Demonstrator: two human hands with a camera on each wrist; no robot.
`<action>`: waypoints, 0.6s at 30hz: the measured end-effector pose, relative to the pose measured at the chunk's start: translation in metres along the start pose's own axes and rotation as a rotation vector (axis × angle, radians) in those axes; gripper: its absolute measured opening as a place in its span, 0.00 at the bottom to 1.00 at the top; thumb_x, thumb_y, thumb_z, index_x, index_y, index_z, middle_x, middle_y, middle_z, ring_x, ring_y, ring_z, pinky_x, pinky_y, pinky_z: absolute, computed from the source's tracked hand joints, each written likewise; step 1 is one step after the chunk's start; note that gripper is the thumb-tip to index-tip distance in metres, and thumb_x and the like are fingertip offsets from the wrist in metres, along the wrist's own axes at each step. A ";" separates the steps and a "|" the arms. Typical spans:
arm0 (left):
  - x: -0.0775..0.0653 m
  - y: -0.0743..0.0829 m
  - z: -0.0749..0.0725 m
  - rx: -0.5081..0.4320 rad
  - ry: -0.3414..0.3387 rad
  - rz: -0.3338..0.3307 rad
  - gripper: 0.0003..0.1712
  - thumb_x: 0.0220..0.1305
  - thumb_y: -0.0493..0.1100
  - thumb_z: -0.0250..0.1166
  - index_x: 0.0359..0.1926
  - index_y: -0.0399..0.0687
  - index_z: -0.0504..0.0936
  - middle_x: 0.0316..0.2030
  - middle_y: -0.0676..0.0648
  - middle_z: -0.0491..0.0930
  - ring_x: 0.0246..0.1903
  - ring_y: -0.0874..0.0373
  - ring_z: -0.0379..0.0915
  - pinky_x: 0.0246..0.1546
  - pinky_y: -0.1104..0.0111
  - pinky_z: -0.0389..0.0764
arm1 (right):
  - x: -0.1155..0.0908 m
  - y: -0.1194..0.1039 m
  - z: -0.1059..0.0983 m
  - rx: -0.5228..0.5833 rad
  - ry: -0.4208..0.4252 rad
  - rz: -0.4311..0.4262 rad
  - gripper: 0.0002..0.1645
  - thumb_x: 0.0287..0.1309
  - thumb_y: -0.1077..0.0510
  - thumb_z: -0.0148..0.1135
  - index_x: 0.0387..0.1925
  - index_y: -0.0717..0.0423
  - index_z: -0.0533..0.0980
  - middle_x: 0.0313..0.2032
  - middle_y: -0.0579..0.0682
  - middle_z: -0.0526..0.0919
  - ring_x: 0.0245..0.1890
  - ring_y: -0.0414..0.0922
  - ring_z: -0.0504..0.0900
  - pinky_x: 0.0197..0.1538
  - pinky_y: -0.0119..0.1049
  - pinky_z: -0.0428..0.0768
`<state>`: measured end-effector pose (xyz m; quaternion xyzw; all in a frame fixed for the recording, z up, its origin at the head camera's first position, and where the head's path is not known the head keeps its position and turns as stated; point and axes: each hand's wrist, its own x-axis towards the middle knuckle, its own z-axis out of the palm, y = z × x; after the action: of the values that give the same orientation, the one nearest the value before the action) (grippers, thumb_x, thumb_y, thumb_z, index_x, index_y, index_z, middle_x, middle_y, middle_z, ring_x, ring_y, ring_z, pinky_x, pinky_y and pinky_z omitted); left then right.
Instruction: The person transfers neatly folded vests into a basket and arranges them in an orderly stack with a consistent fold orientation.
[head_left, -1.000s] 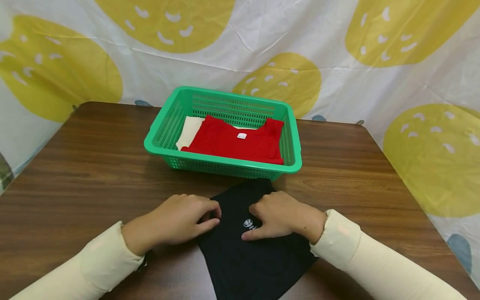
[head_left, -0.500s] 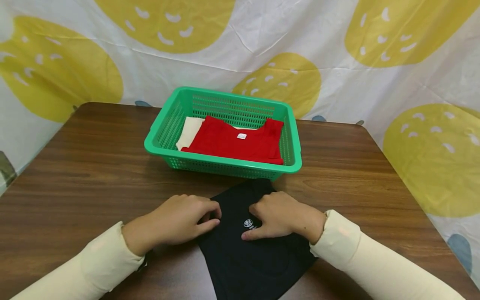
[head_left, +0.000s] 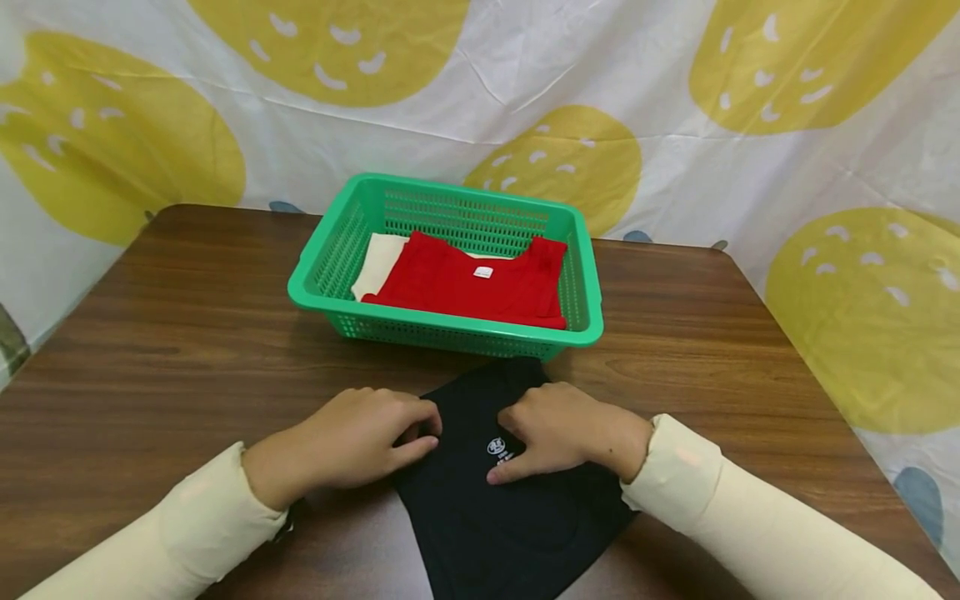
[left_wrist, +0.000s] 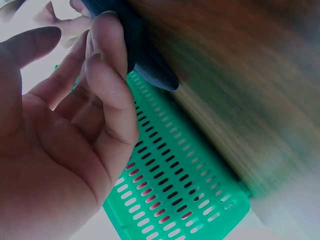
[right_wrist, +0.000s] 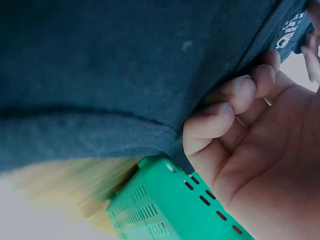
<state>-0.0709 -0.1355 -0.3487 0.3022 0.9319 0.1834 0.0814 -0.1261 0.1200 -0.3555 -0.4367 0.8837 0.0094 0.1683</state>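
Note:
A black garment (head_left: 495,525) with a small white logo lies flat on the table in front of the basket. My left hand (head_left: 352,440) rests at its left edge, fingers loosely curled and thumb apart. In the left wrist view, the fingertips of that left hand (left_wrist: 75,120) touch the dark cloth (left_wrist: 155,67). On the garment's right part rests my right hand (head_left: 566,433), thumb beside the logo. The right wrist view shows the bent fingers of the right hand (right_wrist: 270,155) against the dark cloth (right_wrist: 100,75), nothing pinched between thumb and fingers.
A green plastic basket (head_left: 450,325) stands just beyond the garment. Inside it lie a red sleeveless top (head_left: 465,287) and a cream garment (head_left: 381,258). Behind the brown wooden table (head_left: 187,333) hangs a white and yellow patterned cloth (head_left: 420,125).
Nearly nothing differs. My right thumb and sleeve have shifted very slightly, while the garment, basket and left hand stay in place.

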 end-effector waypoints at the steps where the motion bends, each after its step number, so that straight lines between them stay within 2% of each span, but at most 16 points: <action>1: 0.000 0.000 0.000 0.001 0.003 0.001 0.04 0.66 0.49 0.66 0.41 0.60 0.83 0.25 0.64 0.73 0.24 0.71 0.67 0.26 0.72 0.71 | 0.000 0.001 0.000 0.005 -0.004 -0.002 0.30 0.52 0.24 0.62 0.21 0.43 0.71 0.13 0.37 0.67 0.15 0.35 0.63 0.20 0.30 0.61; 7: -0.001 0.000 -0.001 0.010 0.018 0.010 0.04 0.66 0.49 0.66 0.41 0.60 0.82 0.25 0.64 0.73 0.24 0.72 0.67 0.26 0.72 0.70 | -0.001 0.002 -0.003 0.028 -0.020 -0.009 0.30 0.50 0.24 0.65 0.21 0.43 0.70 0.13 0.38 0.67 0.15 0.34 0.62 0.21 0.30 0.58; 18: -0.002 -0.003 -0.003 0.020 0.007 0.010 0.06 0.64 0.48 0.68 0.42 0.59 0.82 0.24 0.64 0.73 0.23 0.72 0.67 0.24 0.72 0.70 | -0.001 0.002 -0.004 0.035 -0.029 -0.012 0.33 0.44 0.23 0.69 0.19 0.43 0.68 0.12 0.37 0.65 0.15 0.34 0.61 0.21 0.30 0.58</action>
<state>-0.0721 -0.1395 -0.3466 0.3070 0.9324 0.1757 0.0744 -0.1288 0.1213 -0.3520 -0.4389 0.8785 -0.0006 0.1887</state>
